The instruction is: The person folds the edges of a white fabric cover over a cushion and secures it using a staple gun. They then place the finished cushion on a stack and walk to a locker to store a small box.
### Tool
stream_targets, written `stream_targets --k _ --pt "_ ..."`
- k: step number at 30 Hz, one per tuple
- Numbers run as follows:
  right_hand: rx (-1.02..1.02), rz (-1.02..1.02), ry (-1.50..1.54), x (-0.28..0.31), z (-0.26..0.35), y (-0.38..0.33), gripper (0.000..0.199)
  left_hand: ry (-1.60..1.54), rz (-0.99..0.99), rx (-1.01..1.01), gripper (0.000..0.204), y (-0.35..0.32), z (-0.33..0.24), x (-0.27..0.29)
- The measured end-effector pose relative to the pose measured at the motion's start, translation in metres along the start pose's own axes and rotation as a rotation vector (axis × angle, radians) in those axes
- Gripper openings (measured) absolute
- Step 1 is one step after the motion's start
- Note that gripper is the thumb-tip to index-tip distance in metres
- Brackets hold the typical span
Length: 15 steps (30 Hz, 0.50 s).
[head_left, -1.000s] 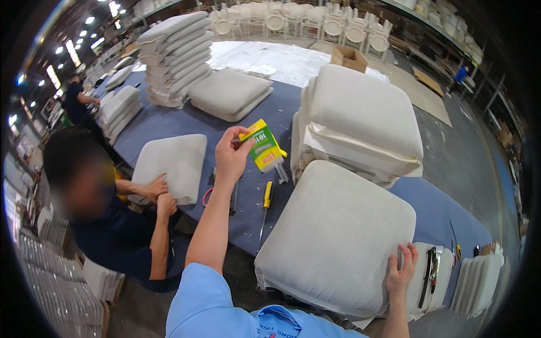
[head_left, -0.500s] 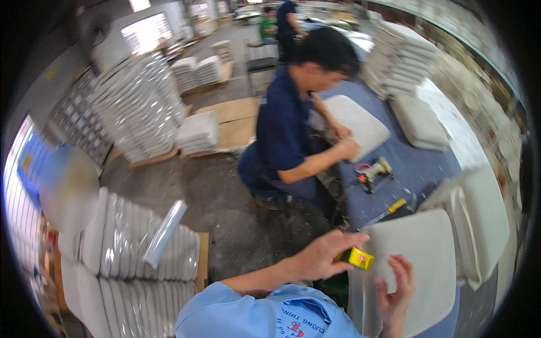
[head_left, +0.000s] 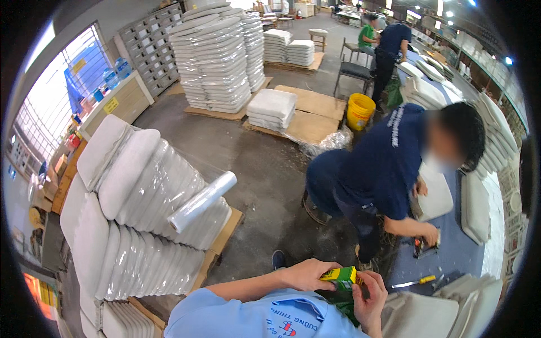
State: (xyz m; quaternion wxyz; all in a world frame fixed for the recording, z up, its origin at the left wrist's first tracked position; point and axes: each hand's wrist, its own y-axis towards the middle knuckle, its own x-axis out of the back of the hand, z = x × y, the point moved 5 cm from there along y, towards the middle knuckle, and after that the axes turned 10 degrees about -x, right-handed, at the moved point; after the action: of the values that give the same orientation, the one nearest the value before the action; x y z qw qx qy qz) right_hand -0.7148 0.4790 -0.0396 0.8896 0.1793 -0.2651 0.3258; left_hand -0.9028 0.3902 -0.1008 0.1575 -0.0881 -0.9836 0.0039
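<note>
In front of my chest, my left hand (head_left: 309, 276) is closed round a small green and yellow cardboard box (head_left: 340, 278). My right hand (head_left: 370, 297) meets the box's right end, its thumb and fingers bent and pressed against that end. Whatever lies under those fingertips is hidden. Below and right of my hands, a pale seat cushion (head_left: 420, 315) lies on the blue-covered table (head_left: 403, 265). Beyond it rests a yellow-handled tool (head_left: 426, 279) with a thin shaft.
A co-worker in dark blue (head_left: 383, 163) leans over the table, one hand on a small tool (head_left: 426, 247). Plastic-wrapped cushions (head_left: 152, 186) stand at my left with a roll of clear film (head_left: 203, 201) on them. Farther back are a tall cushion stack (head_left: 211, 62) and a yellow bucket (head_left: 359, 111).
My view has swung left. My right hand, earlier apart with fingers spread above the cushion, now touches the box's end. The co-worker's hand has moved onto the small tool.
</note>
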Motion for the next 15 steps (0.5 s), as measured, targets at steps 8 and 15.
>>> stream_targets --k 8,15 --pt "0.026 -0.049 0.058 -0.122 0.03 0.157 0.039 0.611 -0.208 -0.057 0.053 -0.014 0.045 0.191" --pt "-0.073 0.222 0.317 -0.218 0.049 0.286 0.029 0.656 -0.17 0.075 0.051 -0.023 0.1 0.331"
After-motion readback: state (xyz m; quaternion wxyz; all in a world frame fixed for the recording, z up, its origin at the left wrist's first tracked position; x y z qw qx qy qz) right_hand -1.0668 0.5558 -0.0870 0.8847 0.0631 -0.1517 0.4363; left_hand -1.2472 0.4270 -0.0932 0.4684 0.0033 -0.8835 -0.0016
